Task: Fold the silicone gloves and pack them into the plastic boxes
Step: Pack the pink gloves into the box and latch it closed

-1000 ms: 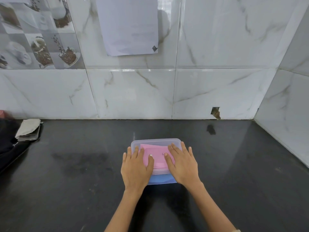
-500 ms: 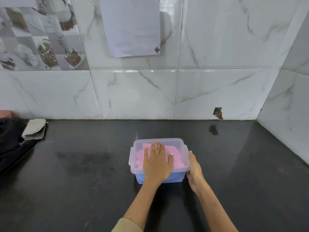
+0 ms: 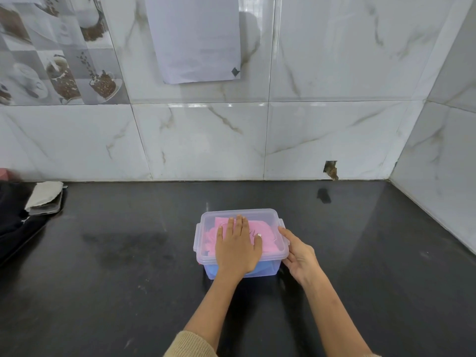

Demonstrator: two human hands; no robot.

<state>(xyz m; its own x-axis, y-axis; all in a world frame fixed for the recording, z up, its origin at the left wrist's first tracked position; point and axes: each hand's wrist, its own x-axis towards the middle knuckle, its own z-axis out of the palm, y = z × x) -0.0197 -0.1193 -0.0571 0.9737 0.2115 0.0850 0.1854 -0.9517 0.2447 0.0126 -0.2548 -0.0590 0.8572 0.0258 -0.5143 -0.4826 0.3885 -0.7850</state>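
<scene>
Low in the centre of the frame, a clear plastic box [image 3: 240, 243] sits on the glossy black counter [image 3: 123, 266] — rounded corners, translucent lid on. Crumpled pink silicone gloves [image 3: 265, 240] show through it. The left hand [image 3: 238, 249] lies flat, fingers spread, on the lid; the right hand [image 3: 300, 253] cups the box's right edge — not clenched.

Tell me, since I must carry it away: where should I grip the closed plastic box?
Probably the two short ends of the plastic box, from left and right, under the lid rim: its side tabs jut out there, giving fingers a ledge.
</scene>
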